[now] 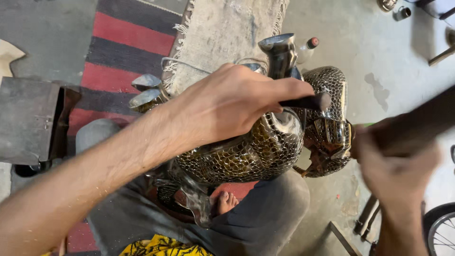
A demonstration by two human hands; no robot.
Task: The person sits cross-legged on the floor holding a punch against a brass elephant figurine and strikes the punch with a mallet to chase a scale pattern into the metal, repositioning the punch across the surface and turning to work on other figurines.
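A shiny metal animal sculpture (246, 154) with a scale-patterned, mosaic-like surface rests between my knees on the floor. Its head (329, 128) points right and a polished horn or ear (279, 52) sticks up at the top. My left hand (232, 102) lies over the sculpture's back and grips a dark punch or chisel (305, 101), whose tip meets the metal near the neck. My right hand (395, 163) is blurred at the right and grips a dark wooden handle (417, 124) raised above the head.
A red, grey and black striped rug (121, 47) and a beige fringed rug (222, 28) cover the floor behind. A dark metal block (28, 118) sits left. A bottle (305, 50) lies behind the sculpture. A bicycle wheel (441, 230) shows at the lower right.
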